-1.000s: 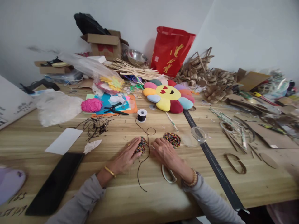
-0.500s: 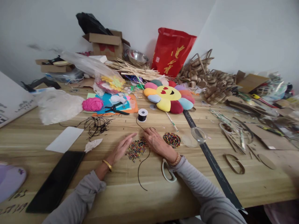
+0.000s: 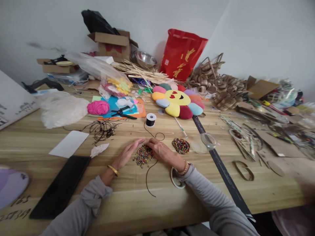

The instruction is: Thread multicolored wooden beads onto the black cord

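Observation:
A loose pile of small multicoloured beads (image 3: 142,156) lies on the wooden table between my hands. On its left side, my left hand (image 3: 126,154) rests on edge, fingers stretched out. My right hand (image 3: 159,150) curves around the pile's right side, its fingertips at the beads and partly hidden. Black cord (image 3: 147,181) runs beneath the right hand, one end trailing toward me. Behind stands a white spool (image 3: 151,120) of black cord. A coil of strung beads (image 3: 180,146) sits right of the right hand. A white ring-shaped thing (image 3: 176,179) is partly covered by the right wrist.
Left are a black flat case (image 3: 60,188), white paper (image 3: 69,144), tangled black cord (image 3: 103,129) and pliers (image 3: 123,114). Behind sits a flower cushion (image 3: 178,101). A long black strip (image 3: 225,173) and a clear round container (image 3: 208,141) lie right.
My right hand has moved slightly left against the beads, and a loop of cord now shows behind it. My left hand keeps its place beside the pile. The view has shifted a little.

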{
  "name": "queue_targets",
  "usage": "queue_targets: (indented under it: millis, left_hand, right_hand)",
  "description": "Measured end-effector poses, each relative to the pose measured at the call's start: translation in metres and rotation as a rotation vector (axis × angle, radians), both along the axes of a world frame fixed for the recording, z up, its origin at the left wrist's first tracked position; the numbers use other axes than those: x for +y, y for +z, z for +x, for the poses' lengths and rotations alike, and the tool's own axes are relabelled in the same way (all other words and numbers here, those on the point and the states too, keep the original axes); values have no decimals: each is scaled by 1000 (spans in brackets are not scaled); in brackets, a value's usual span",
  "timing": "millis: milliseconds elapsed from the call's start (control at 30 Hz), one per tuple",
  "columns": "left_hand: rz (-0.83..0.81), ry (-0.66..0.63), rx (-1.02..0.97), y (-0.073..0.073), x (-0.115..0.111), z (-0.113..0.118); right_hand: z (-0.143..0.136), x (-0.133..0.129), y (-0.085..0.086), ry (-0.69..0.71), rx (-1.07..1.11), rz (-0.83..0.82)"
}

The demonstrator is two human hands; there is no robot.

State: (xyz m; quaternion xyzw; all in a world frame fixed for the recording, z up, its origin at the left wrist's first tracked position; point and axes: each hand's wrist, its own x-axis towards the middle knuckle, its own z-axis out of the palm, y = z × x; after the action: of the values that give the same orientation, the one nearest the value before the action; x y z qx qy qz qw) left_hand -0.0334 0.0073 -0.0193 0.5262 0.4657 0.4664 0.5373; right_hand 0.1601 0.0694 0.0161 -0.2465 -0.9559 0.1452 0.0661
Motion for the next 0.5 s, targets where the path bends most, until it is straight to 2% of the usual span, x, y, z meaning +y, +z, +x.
queue_targets:
  millis: [233, 500]
  left_hand:
    - [-1, -43, 37, 6, -2, 1]
    - [33, 8, 37, 7, -2, 0]
  right_hand:
    - [6, 1, 2, 30, 181, -191]
    - [16, 8, 1, -34, 211, -171]
